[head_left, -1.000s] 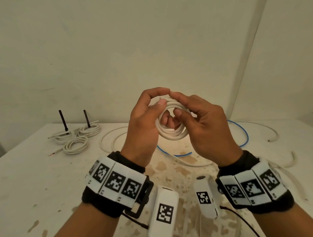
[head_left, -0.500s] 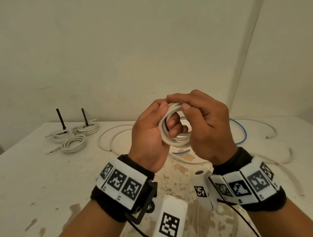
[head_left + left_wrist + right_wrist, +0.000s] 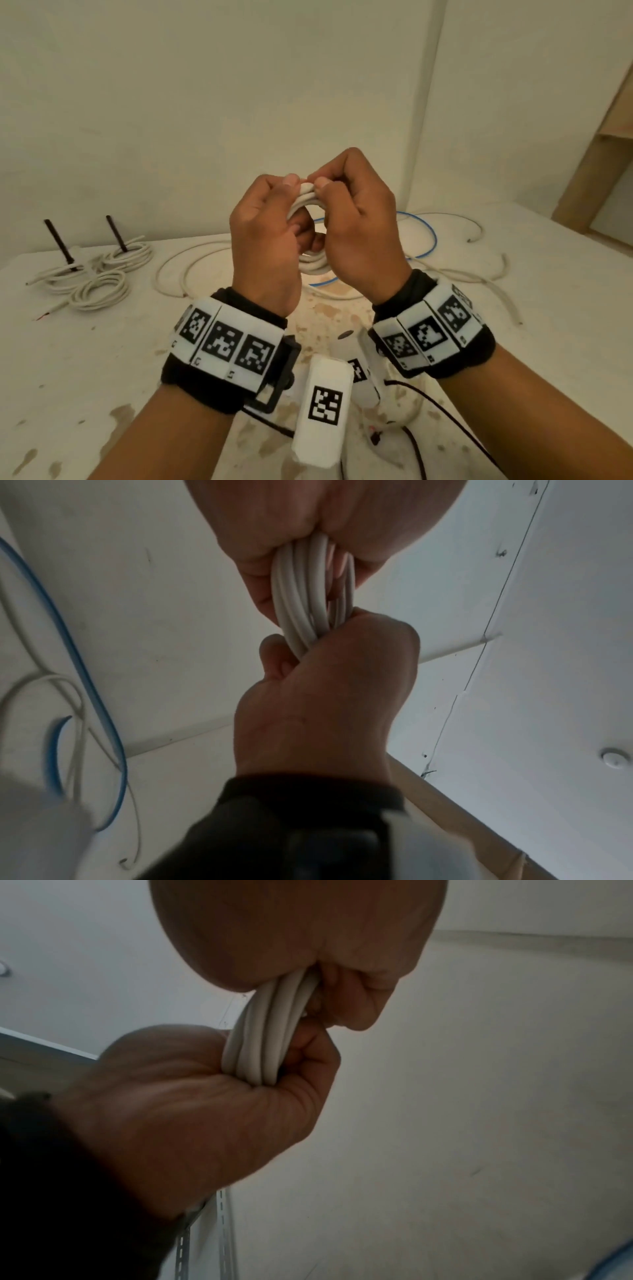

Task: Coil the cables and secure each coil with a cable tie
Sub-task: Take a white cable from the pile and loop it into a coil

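A coil of white cable (image 3: 312, 265) hangs in the air above the middle of the table, gripped by both hands. My left hand (image 3: 270, 226) holds its left side, thumb pressed on the top of the loops. My right hand (image 3: 358, 219) holds the right side, with thumb and fingers pinching the top beside the left thumb. In the left wrist view the coil (image 3: 301, 601) runs from my left hand (image 3: 308, 520) into my right hand (image 3: 325, 696). The right wrist view shows the same bundle (image 3: 267, 1042) between my right hand (image 3: 308, 934) and left hand (image 3: 188, 1110). No cable tie shows on this coil.
Tied white coils (image 3: 99, 289) lie at the table's (image 3: 68, 359) far left, with black ties (image 3: 54, 240) sticking up. Loose white cable (image 3: 186, 263) and a blue cable (image 3: 432, 236) lie behind the hands; more white cable (image 3: 496, 294) trails right. A wooden frame (image 3: 596, 164) stands far right.
Both hands have lifted the coil slightly and closed in on it. The right hand shifted from wrapping over the loops to pinching their top next to the left thumb.
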